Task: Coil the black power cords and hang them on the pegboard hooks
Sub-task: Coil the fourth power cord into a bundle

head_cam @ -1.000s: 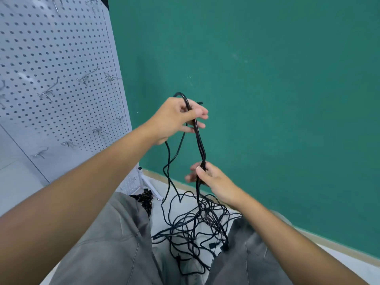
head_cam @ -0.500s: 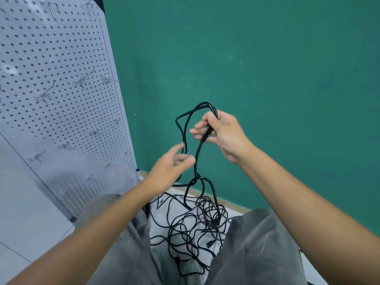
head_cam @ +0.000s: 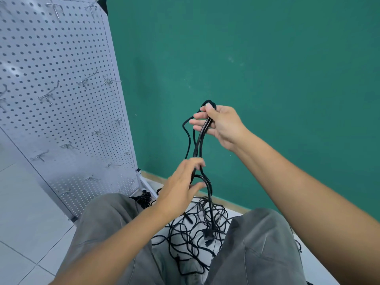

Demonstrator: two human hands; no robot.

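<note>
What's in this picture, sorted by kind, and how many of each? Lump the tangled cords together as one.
Hands: 2 (left hand, right hand)
Cord being coiled: 1
Cord tangle on the floor: 1
Pegboard: 1
Total: 5

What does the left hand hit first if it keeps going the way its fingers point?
Likely the black cord strands hanging from the right hand; the left hand already touches them. Depth is unclear.

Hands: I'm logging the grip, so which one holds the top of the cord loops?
The right hand, raised highest, pinches the top of the cord loops; the left hand is lower.
</note>
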